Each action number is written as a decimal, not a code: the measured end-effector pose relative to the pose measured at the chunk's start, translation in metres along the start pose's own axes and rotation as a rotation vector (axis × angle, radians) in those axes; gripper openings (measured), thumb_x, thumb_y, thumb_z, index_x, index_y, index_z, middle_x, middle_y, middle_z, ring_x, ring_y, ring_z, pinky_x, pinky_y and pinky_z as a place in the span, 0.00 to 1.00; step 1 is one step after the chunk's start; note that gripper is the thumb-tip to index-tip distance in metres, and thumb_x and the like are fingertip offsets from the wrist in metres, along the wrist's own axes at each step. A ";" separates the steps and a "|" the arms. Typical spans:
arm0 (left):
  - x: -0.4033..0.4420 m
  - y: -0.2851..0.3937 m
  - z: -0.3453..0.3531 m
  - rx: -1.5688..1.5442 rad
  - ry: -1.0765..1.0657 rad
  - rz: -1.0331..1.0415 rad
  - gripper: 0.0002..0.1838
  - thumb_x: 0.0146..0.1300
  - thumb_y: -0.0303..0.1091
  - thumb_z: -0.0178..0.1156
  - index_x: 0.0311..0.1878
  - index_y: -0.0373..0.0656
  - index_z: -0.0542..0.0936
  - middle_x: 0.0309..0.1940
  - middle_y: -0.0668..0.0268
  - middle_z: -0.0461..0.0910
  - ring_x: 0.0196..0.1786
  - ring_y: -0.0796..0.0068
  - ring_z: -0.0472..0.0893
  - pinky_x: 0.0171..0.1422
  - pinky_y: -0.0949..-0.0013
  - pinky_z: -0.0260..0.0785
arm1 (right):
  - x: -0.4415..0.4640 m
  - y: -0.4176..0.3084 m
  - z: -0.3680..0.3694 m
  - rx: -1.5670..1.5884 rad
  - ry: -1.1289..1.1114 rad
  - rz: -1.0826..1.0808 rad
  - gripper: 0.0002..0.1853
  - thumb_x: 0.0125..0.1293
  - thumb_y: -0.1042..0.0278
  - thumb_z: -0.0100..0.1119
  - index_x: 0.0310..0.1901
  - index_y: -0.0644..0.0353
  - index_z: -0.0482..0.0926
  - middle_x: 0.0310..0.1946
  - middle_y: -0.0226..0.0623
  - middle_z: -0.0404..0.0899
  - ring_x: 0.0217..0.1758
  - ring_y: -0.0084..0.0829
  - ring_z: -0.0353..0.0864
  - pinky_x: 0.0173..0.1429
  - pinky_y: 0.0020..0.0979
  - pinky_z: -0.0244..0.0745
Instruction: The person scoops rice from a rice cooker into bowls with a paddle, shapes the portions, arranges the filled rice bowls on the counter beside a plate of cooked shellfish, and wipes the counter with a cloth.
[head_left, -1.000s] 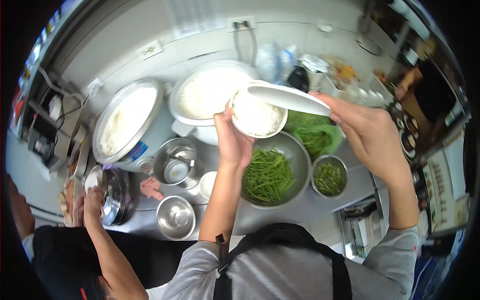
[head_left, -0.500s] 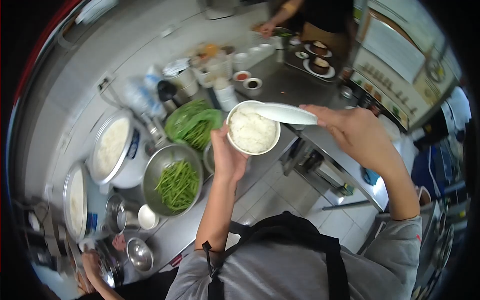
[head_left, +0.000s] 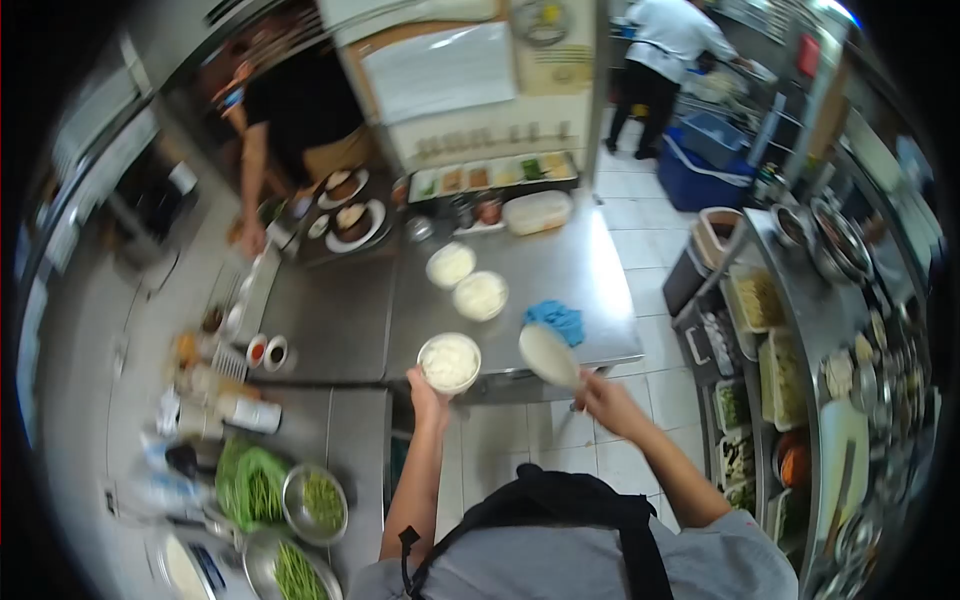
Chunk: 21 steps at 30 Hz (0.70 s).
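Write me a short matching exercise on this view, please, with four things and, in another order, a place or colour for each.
Things:
1. Paddle
2. Cloth
3. Nearest rice bowl
4. Plastic bag

Places and colours:
A. Green
B. In the left hand
C. In the right hand
D. Blue, crumpled on the metal table

Pairs: 1-C, 2-D, 3-B, 4-A
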<state>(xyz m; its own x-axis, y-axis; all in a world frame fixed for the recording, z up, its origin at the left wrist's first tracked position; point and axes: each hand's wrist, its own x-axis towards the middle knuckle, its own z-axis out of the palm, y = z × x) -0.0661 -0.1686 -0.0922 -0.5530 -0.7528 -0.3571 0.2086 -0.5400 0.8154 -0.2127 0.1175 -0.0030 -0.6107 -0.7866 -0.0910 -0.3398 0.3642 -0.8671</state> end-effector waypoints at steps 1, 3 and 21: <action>0.015 -0.011 0.005 0.048 0.003 -0.008 0.33 0.69 0.56 0.30 0.63 0.42 0.69 0.59 0.60 0.75 0.60 0.63 0.77 0.58 0.57 0.73 | -0.014 0.016 0.003 0.037 -0.020 0.023 0.25 0.68 0.67 0.50 0.67 0.51 0.66 0.24 0.37 0.81 0.28 0.30 0.80 0.38 0.33 0.75; 0.032 -0.027 0.027 0.077 -0.021 -0.026 0.32 0.69 0.55 0.33 0.63 0.41 0.69 0.59 0.59 0.75 0.60 0.64 0.76 0.62 0.60 0.69 | -0.036 0.013 0.002 0.041 -0.021 0.100 0.25 0.67 0.68 0.51 0.66 0.52 0.66 0.25 0.39 0.81 0.28 0.33 0.81 0.38 0.34 0.75; 0.148 -0.026 0.025 0.324 0.332 0.499 0.22 0.73 0.42 0.40 0.63 0.40 0.70 0.62 0.56 0.71 0.64 0.63 0.69 0.69 0.63 0.58 | -0.013 0.015 0.047 0.207 0.052 0.073 0.17 0.70 0.69 0.51 0.59 0.58 0.72 0.21 0.30 0.73 0.21 0.18 0.71 0.26 0.23 0.67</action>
<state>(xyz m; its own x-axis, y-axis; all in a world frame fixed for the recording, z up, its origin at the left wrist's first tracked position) -0.1737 -0.2571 -0.1546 -0.1661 -0.9859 0.0186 0.0936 0.0030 0.9956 -0.1767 0.1095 -0.0379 -0.6661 -0.7333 -0.1366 -0.1423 0.3047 -0.9418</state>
